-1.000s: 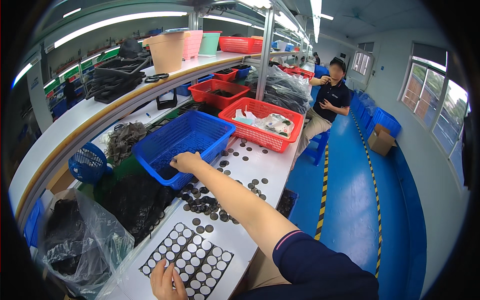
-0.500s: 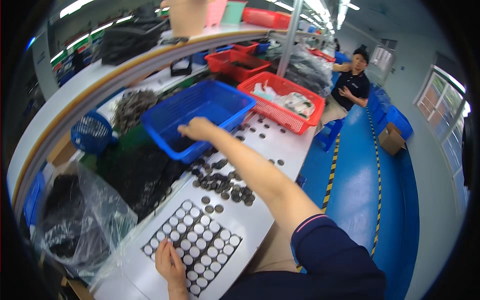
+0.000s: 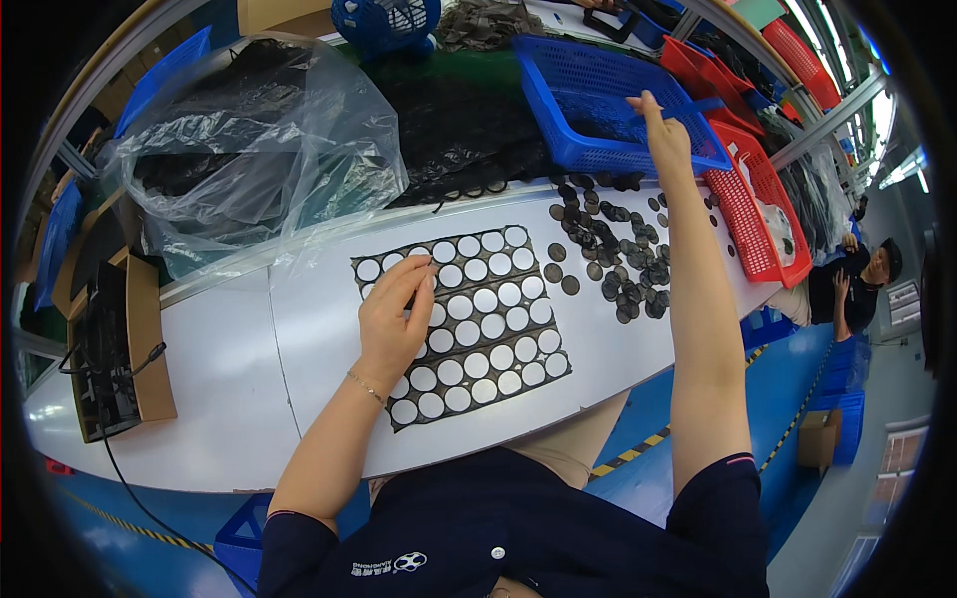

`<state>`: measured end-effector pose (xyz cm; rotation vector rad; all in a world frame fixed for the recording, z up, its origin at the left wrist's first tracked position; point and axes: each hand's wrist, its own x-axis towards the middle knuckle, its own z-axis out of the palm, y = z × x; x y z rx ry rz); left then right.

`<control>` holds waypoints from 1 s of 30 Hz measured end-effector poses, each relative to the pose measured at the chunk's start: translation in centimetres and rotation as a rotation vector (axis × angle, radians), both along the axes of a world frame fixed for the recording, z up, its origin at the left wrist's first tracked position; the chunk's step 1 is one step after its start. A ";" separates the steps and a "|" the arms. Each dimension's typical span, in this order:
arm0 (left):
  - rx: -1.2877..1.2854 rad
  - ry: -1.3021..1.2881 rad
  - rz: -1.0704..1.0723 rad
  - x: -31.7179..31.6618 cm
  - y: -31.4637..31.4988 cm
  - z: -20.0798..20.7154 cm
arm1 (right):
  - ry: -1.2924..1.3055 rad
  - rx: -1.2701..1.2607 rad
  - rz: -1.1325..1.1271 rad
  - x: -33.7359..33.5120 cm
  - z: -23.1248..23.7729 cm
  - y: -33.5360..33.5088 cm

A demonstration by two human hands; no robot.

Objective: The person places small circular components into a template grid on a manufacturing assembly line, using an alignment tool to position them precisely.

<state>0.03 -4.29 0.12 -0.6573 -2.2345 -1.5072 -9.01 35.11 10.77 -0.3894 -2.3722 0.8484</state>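
Note:
My left hand (image 3: 395,314) rests over a dark sheet (image 3: 457,336) set with rows of white discs (image 3: 465,333). Its fingers are pinched together at the sheet's upper rows; what lies between the tips, if anything, is hidden. My right arm reaches across the table, and my right hand (image 3: 666,135) hangs over a blue plastic basket (image 3: 558,140) with its fingers drawn in. Beside that hand a blue strip (image 3: 695,107) shows, and I cannot tell whether it belongs to the basket. Many loose dark discs (image 3: 628,264) lie scattered between the sheet and my right forearm.
A red basket (image 3: 743,214) with white bags stands at the right. Clear plastic bags (image 3: 289,169) of dark material lie behind the table edge. At the left is a cardboard box (image 3: 145,334) with a black cable. A blue fan (image 3: 384,22) stands at the back; a person (image 3: 847,289) sits far right.
The view has swung to the right-hand side's left, so the sheet sits more central. My right hand stays over the blue basket, my left at the sheet.

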 end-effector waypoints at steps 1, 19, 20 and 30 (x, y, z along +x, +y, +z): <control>-0.011 0.024 -0.001 0.1 -0.3 -0.1 | 0.107 -0.069 -0.015 1.0 0.4 -1.8; -0.583 0.212 -0.167 1.5 -4.1 3.2 | -0.023 -0.243 0.427 20.1 -8.7 -21.3; -0.584 0.209 -0.166 1.2 -4.5 3.0 | -0.026 -0.245 0.429 19.9 -8.7 -21.7; -0.429 0.145 -0.041 -0.7 -6.4 1.2 | 0.015 -0.163 0.467 17.3 -10.8 -24.2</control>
